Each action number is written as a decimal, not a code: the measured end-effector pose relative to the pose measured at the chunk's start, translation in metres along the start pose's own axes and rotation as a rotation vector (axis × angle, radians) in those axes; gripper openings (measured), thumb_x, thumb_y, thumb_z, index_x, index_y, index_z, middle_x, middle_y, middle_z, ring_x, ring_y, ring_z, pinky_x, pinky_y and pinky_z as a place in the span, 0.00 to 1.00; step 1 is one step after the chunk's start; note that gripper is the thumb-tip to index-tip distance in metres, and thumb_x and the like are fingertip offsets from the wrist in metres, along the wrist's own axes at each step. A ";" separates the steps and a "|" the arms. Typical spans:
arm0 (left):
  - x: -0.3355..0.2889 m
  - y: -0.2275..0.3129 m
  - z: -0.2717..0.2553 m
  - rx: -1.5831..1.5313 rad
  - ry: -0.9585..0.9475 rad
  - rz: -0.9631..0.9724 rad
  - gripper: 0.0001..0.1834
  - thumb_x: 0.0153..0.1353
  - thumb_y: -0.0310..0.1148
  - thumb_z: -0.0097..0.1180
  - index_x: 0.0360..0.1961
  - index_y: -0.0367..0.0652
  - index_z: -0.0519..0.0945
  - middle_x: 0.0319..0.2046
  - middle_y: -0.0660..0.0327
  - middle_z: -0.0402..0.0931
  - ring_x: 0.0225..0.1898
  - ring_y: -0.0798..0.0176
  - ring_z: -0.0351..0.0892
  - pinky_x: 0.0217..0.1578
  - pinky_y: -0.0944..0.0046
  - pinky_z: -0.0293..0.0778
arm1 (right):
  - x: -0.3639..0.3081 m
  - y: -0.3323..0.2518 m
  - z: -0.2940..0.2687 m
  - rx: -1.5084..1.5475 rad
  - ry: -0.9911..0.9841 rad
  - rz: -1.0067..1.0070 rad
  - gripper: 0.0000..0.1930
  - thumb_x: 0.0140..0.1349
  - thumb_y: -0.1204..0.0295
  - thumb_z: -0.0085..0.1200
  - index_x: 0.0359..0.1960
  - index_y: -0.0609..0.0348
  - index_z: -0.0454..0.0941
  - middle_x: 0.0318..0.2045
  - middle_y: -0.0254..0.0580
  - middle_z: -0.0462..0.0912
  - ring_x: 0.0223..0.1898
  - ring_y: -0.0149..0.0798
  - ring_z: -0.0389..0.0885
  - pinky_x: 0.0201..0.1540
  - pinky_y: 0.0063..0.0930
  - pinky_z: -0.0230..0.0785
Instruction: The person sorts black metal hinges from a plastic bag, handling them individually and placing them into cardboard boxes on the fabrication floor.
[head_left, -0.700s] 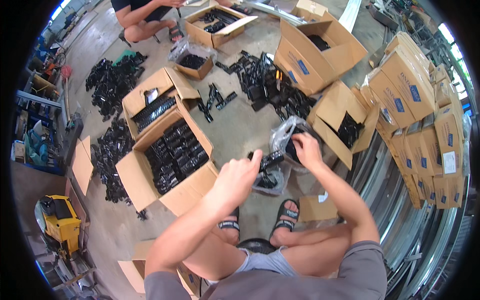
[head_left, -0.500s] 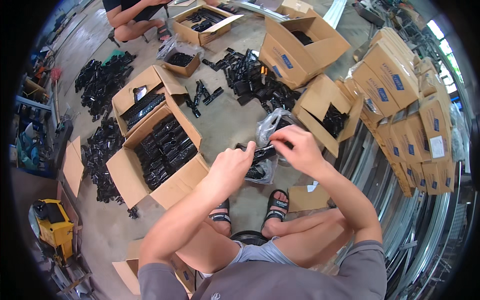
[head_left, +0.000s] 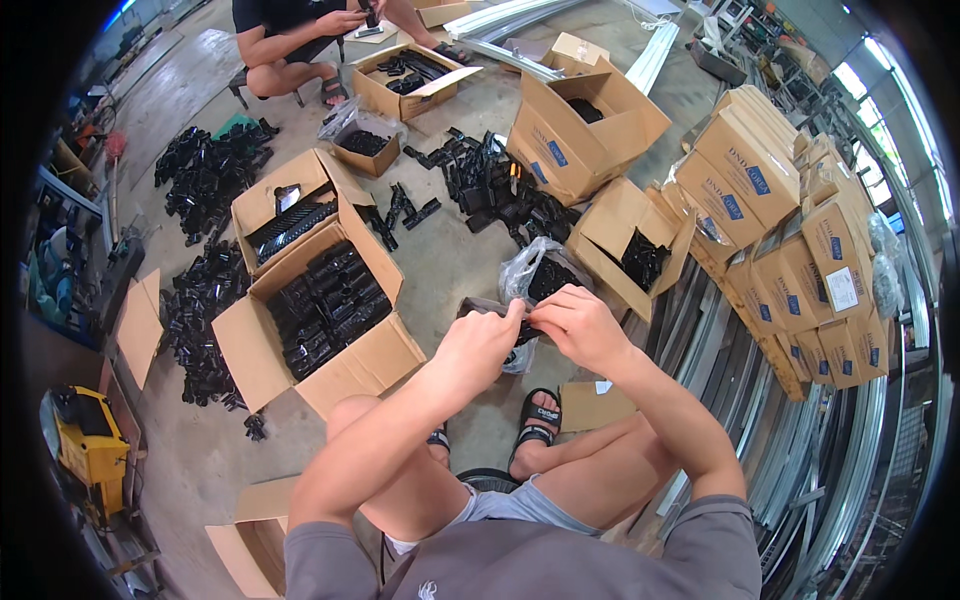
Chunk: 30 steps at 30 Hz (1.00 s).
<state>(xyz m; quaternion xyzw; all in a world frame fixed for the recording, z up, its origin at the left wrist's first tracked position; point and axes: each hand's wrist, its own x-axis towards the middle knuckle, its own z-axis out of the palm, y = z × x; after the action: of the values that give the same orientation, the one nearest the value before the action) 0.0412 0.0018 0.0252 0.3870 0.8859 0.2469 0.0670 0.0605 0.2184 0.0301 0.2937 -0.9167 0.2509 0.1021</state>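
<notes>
Above the floor in front of my knees, my left hand (head_left: 482, 342) is closed around a black part (head_left: 480, 305), whose far end shows past the fingers. My right hand (head_left: 582, 328) meets it from the right, its thumb and fingers pinched together at the part's near end; whatever small thing they hold there is hidden. Just beyond the hands lies a clear plastic bag (head_left: 518, 268) with small black pieces (head_left: 552, 278) in it. A second clear bag (head_left: 520, 358) is partly covered by my hands.
To the left stands an open carton (head_left: 365, 375) packed with black parts. Loose black parts (head_left: 490, 190) are heaped farther ahead, beside open cartons (head_left: 600, 150). Stacked cartons (head_left: 740, 185) and metal profiles (head_left: 800, 450) line the right. Another person (head_left: 290, 50) sits at the far left.
My right hand has moved left and closed in on my left hand, and the black part has turned in my grip. The view has shifted slightly. The other person's hands have come into view.
</notes>
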 end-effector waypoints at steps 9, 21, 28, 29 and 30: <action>-0.005 0.002 -0.015 -0.043 -0.077 -0.095 0.35 0.49 0.21 0.65 0.60 0.41 0.65 0.26 0.45 0.80 0.32 0.38 0.82 0.34 0.44 0.77 | -0.003 -0.010 -0.009 0.044 0.141 0.072 0.06 0.55 0.77 0.62 0.35 0.58 0.85 0.36 0.39 0.85 0.40 0.44 0.81 0.46 0.33 0.72; 0.001 -0.009 -0.047 -0.830 -0.018 -0.289 0.39 0.55 0.16 0.64 0.68 0.46 0.64 0.39 0.51 0.86 0.41 0.62 0.85 0.44 0.64 0.79 | -0.008 0.022 0.034 0.610 0.226 0.889 0.13 0.71 0.66 0.50 0.42 0.63 0.82 0.31 0.41 0.87 0.35 0.33 0.85 0.39 0.30 0.76; 0.011 -0.017 -0.054 -1.396 0.123 -0.290 0.39 0.60 0.17 0.63 0.70 0.43 0.61 0.45 0.49 0.83 0.45 0.63 0.82 0.48 0.63 0.78 | -0.027 0.078 0.185 0.096 -0.712 0.567 0.12 0.60 0.67 0.53 0.39 0.54 0.87 0.40 0.55 0.86 0.45 0.55 0.85 0.50 0.48 0.77; 0.010 -0.015 -0.057 -1.420 0.139 -0.282 0.40 0.59 0.18 0.65 0.71 0.44 0.61 0.45 0.50 0.83 0.46 0.62 0.83 0.50 0.62 0.78 | -0.026 0.087 0.213 0.067 -0.708 0.597 0.12 0.60 0.69 0.52 0.38 0.57 0.87 0.41 0.58 0.86 0.46 0.57 0.85 0.50 0.47 0.77; 0.009 -0.013 -0.059 -1.449 0.146 -0.285 0.41 0.59 0.20 0.66 0.71 0.44 0.60 0.46 0.49 0.83 0.48 0.60 0.83 0.52 0.59 0.77 | -0.027 0.096 0.241 0.009 -0.691 0.556 0.11 0.58 0.71 0.53 0.38 0.60 0.86 0.42 0.59 0.85 0.46 0.57 0.85 0.50 0.47 0.78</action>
<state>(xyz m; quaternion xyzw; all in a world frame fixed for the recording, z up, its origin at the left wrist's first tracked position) 0.0076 -0.0220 0.0710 0.1096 0.5447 0.7836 0.2779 0.0164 0.1736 -0.2231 0.1033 -0.9400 0.1600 -0.2831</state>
